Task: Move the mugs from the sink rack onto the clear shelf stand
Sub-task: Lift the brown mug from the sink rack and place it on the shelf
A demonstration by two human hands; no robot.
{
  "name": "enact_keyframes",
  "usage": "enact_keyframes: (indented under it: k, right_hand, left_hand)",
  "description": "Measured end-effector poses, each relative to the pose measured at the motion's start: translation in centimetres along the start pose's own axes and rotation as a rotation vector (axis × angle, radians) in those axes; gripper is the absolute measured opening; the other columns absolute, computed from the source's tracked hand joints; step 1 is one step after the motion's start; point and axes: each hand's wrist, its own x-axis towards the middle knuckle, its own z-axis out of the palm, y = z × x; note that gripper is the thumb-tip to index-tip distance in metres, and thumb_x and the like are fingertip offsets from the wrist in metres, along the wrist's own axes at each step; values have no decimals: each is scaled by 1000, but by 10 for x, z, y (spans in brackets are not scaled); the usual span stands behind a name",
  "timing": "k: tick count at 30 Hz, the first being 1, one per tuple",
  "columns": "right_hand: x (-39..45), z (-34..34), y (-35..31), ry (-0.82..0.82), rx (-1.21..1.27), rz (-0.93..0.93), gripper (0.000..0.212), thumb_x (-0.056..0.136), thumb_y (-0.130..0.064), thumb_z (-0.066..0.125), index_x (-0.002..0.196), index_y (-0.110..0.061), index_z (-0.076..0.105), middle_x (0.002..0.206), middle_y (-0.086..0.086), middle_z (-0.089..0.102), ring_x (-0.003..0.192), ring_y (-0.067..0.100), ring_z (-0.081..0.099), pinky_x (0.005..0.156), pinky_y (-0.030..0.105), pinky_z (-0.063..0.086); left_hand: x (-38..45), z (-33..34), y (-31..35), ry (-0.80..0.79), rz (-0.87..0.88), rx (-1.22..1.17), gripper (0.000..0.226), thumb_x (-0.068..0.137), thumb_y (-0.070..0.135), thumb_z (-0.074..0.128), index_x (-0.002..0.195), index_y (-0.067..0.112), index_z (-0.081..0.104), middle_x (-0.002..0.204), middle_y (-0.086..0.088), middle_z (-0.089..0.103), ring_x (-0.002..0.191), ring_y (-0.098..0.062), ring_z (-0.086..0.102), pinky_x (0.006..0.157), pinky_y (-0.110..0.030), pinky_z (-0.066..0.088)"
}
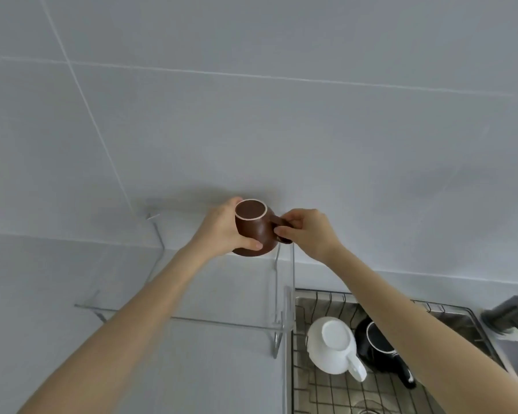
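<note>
- Both hands hold a brown mug (253,231) at the middle of the frame: the left hand (222,231) is wrapped round its rounded body with the thumb across the front, and the right hand (307,231) pinches the handle between thumb and fingers.
- The brown mug sits upright, mouth up, with a thin pale rim and a matte, earthy glaze; it is at the far right corner of the clear shelf stand (192,294), but whether its base touches the top I cannot tell.
- No brand, label or writing can be read on anything here.
- The clear shelf stand is see-through, with bright edges and thin legs, and it stands on the pale grey surface (57,339) against a wall of large grey tiles (281,115).
- At the lower right lies the sink rack (326,389), a metal wire grid set in a steel sink.
- A white mug (332,345), glossy and rounded, lies tilted in the sink rack with its handle pointing to the lower right.
- Just beside it on the right, a black mug (380,345) with a pale rim is partly hidden behind the right forearm.
- A blurred grey object (512,315) shows at the right edge; I cannot tell what it is.
</note>
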Motion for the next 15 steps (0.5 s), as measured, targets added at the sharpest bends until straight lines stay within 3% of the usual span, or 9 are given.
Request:
enact_keyframes:
  k: [4,6,9,12,15]
  right_hand:
    - [5,6,2,30,-94,-39,11,72,-6,66,82,-4,69,79,16,71,74,22,60,64,18,45]
    - [6,8,2,38,-107,-39,11,71,-4,66,81,-4,69,80,17,72,74,25,61,63,15,45]
    - [6,9,2,38,-136,-47,17,69,-1,66,86,-1,69,87,20,73,85,31,65,78,33,52]
    - [5,11,4,33,-139,-60,18,69,1,65,87,-2,67,88,18,73,86,30,66,66,15,48]
    - [3,12,4,33,-119,-64,22,68,2,65,90,-3,67,90,18,73,87,30,66,72,23,50]
  left_hand:
    - [4,3,-7,8,3,-5,72,51,15,87,114,16,55,98,10,57,91,-9,52,64,-4,34]
    - [5,3,-8,8,9,7,73,50,15,88,114,16,54,98,10,58,92,-11,53,66,-13,38]
    - [6,4,-8,5,17,36,76,48,15,88,116,14,54,100,8,59,93,-12,54,77,-22,37]
    - [7,7,-10,7,6,58,78,48,16,88,118,14,53,104,4,61,93,-12,52,79,-22,37]
    - [5,9,-11,16,8,70,78,47,16,89,116,13,53,109,0,64,94,-14,53,79,-23,37]
